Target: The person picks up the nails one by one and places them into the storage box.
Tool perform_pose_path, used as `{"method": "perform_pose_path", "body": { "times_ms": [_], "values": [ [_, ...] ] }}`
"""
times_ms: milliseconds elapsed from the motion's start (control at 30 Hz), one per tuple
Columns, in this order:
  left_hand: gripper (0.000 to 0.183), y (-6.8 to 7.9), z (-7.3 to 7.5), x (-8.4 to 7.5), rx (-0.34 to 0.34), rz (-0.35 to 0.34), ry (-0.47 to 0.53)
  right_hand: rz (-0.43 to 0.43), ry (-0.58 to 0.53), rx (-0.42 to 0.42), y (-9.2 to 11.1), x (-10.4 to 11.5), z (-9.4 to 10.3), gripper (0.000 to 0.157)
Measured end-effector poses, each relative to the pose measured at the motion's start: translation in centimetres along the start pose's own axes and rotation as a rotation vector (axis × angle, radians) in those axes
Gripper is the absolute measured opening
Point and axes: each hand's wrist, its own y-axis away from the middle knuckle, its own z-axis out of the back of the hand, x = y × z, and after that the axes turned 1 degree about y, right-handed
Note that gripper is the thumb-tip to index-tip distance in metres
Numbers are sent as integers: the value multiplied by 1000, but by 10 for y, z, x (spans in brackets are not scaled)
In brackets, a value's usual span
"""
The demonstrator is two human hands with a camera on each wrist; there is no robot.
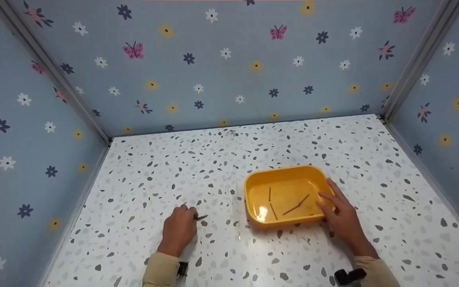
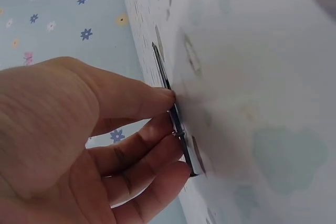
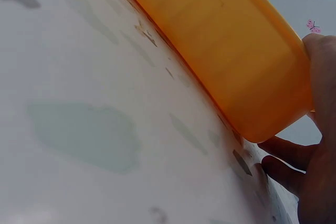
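In the head view, my left hand point(image 1: 179, 226) is low over the table, left of a yellow plastic tray point(image 1: 281, 173). Between thumb and fingers it pinches a thin, dark, pointed metal piece point(image 2: 176, 121), which has a small stub partway along and lies close to the tabletop. My right hand point(image 1: 343, 223) holds the tray by its right end, some fingers over the rim and others outside by the base point(image 3: 286, 153). Inside the tray lie thin, dark, bent pieces, one on the left point(image 1: 269, 200) and one on the right point(image 1: 299, 205).
The white speckled tabletop point(image 1: 165, 171) runs back to a blue wall point(image 1: 229, 75) printed with flowers and butterflies. Similar panels stand to the left point(image 1: 26, 159) and right point(image 1: 448, 115). Each wrist wears a dark strapped device.
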Motion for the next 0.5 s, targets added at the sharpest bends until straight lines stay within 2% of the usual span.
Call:
{"method": "perform_pose_path", "body": {
  "times_ms": [167, 500],
  "values": [
    [8, -1, 2, 0, 21, -23, -11, 1, -7, 1, -1, 0, 0, 34],
    [6, -4, 1, 0, 87, 9, 10, -16, -3, 3, -1, -2, -1, 35]
  ]
}}
